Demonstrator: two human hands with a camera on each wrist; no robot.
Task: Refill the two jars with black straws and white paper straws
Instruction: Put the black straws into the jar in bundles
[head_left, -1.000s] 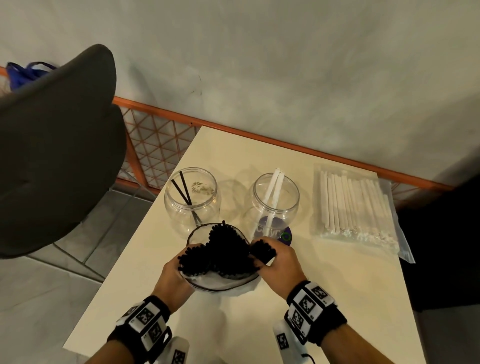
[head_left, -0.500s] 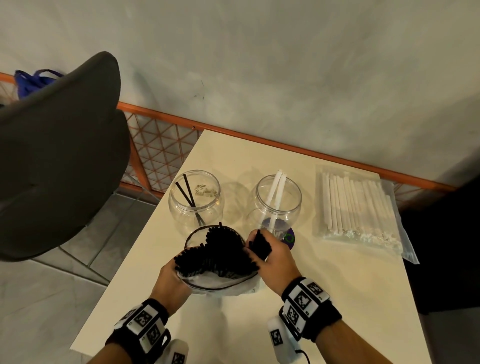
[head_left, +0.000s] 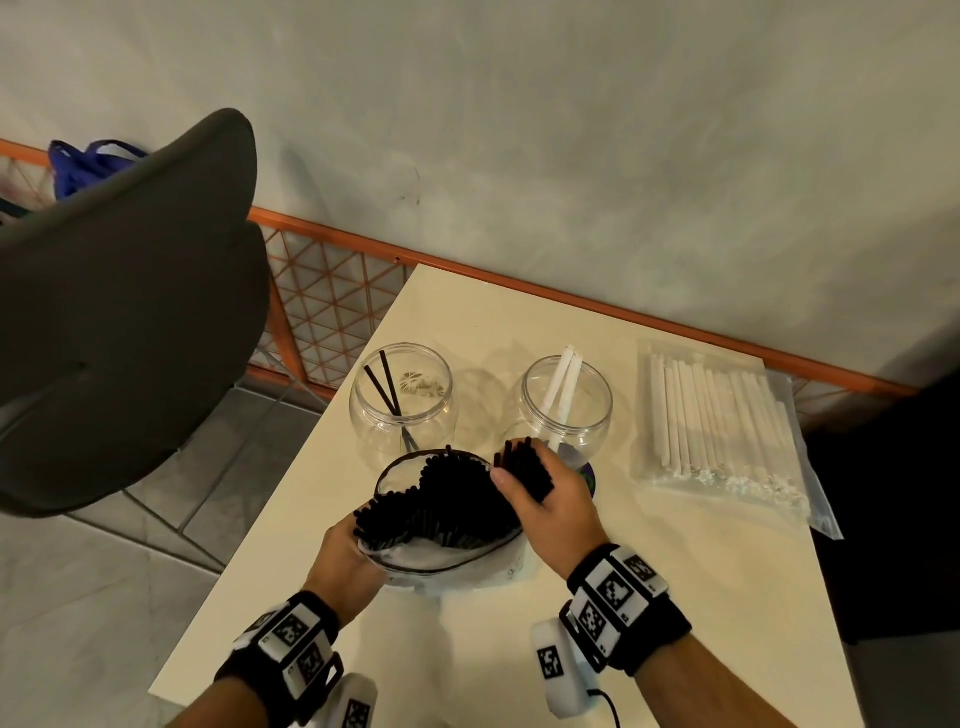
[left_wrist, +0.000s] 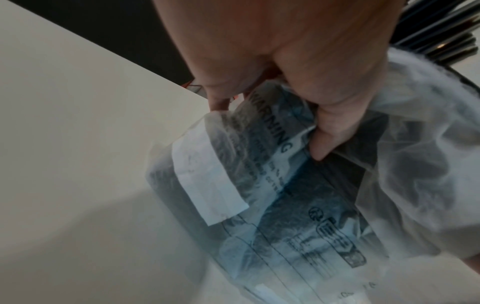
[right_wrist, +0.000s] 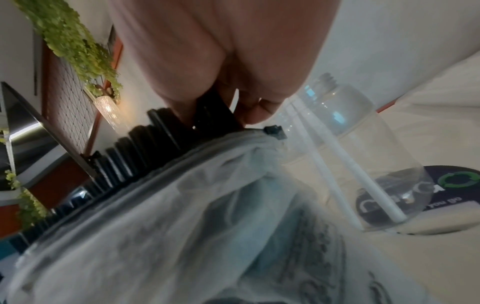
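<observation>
An open plastic bag full of black straws stands on the table in front of two clear jars. My left hand grips the bag's left side. My right hand holds a small bunch of black straws lifted partly out at the bag's right edge; the right wrist view shows the fingers pinching them. The left jar holds two black straws. The right jar holds two white paper straws.
A clear bag of white paper straws lies flat at the table's right. A dark round sticker sits under the right jar. A dark chair stands left of the table, with an orange railing behind.
My right hand has pulled its bunch of black straws up and away from the main mass in the bag. The left hand keeps its hold on the bag.
</observation>
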